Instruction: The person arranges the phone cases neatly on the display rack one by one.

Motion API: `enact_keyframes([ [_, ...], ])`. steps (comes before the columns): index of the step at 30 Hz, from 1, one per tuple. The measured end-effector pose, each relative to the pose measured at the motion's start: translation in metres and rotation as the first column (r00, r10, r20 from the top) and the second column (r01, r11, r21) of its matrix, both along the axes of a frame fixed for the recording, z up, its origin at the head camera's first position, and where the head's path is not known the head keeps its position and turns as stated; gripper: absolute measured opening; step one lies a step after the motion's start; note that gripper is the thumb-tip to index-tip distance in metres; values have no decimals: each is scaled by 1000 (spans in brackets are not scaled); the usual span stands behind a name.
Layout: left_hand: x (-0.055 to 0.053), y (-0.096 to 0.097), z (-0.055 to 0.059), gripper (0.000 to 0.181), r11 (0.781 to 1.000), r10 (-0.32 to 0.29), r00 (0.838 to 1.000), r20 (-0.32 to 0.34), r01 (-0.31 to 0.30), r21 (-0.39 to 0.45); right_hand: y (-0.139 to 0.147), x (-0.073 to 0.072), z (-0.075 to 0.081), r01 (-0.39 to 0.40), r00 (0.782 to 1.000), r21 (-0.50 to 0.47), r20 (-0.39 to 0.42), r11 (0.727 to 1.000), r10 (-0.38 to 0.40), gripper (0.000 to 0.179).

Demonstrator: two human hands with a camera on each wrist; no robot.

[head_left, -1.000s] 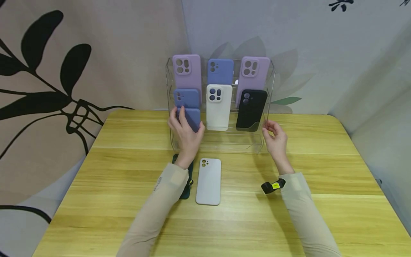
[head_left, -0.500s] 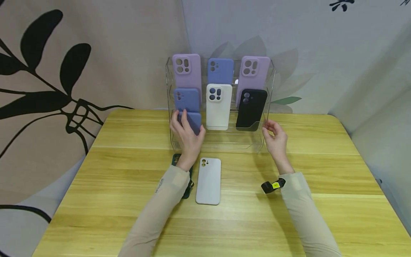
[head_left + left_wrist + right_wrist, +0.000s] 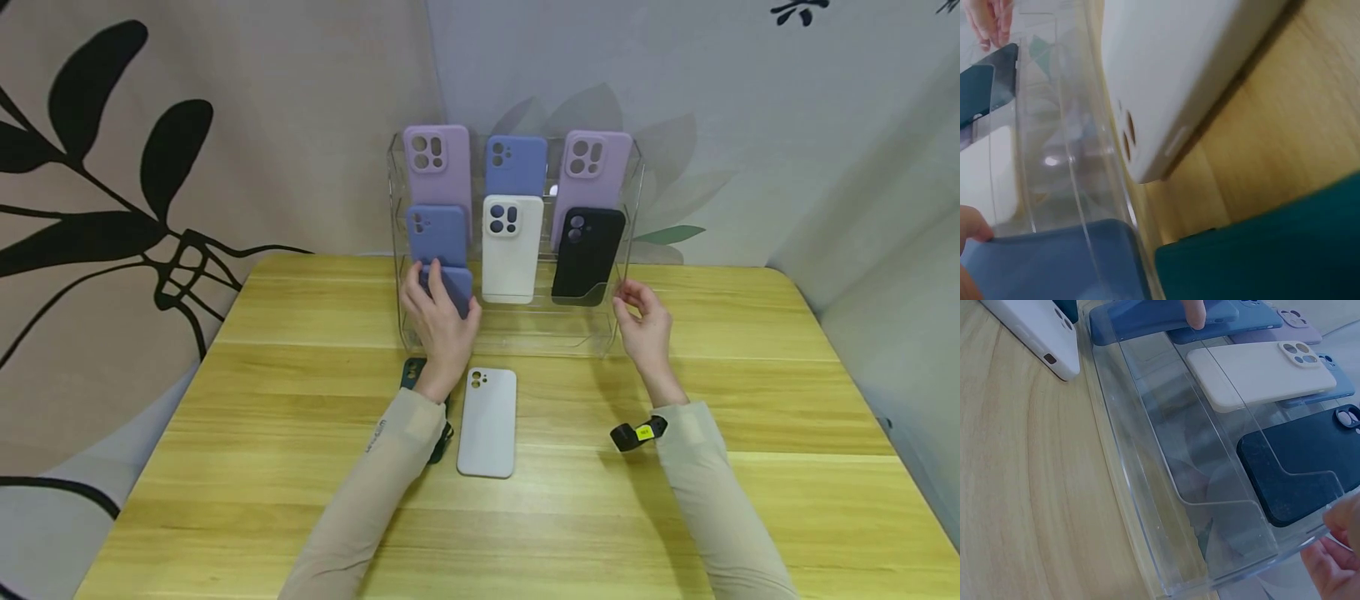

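My left hand (image 3: pixel 442 333) grips a blue phone case (image 3: pixel 456 288) at the left end of the lowest front tier of a clear acrylic display stand (image 3: pixel 540 340). In the right wrist view this held case (image 3: pixel 1141 324) sits low behind the stand's front lip. Another blue phone case (image 3: pixel 437 233) leans one tier up, right behind it. My right hand (image 3: pixel 647 329) pinches the right side edge of the stand, near a black phone case (image 3: pixel 588 254). Between the hands, a white phone case (image 3: pixel 512 250) leans in the middle.
On the top tier stand two purple phone cases (image 3: pixel 437 158) (image 3: pixel 596 158) with a blue one (image 3: pixel 516 165) between them. A white phone case (image 3: pixel 487 423) lies on the wooden table (image 3: pixel 585 533) in front. Beside it a dark green case (image 3: pixel 412 372) is partly hidden under the left forearm.
My left hand has moved down and slightly right, lowering the blue phone case into the front tier, so more of the blue case behind shows. My right hand has stayed in place.
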State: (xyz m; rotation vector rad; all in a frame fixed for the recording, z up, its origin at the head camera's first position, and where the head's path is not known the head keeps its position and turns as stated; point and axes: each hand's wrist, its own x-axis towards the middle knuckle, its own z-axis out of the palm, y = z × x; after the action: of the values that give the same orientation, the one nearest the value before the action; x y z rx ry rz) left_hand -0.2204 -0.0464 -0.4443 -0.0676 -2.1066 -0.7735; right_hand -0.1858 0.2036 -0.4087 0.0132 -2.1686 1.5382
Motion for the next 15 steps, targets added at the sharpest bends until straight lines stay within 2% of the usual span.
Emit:
enact_keyframes([
  [8, 7, 2, 8, 72, 998, 58, 996, 69, -56, -26, -1, 0, 0, 10, 1000, 14, -4, 1000, -9, 22],
  [12, 11, 1, 15, 70, 998, 53, 995, 85, -50, -41, 0, 0, 0, 8, 1000, 8, -7, 1000, -8, 23],
  [15, 15, 0, 20, 68, 999, 23, 996, 92, -19, -45, 0, 0, 0, 5, 1000, 7, -9, 1000, -5, 23],
])
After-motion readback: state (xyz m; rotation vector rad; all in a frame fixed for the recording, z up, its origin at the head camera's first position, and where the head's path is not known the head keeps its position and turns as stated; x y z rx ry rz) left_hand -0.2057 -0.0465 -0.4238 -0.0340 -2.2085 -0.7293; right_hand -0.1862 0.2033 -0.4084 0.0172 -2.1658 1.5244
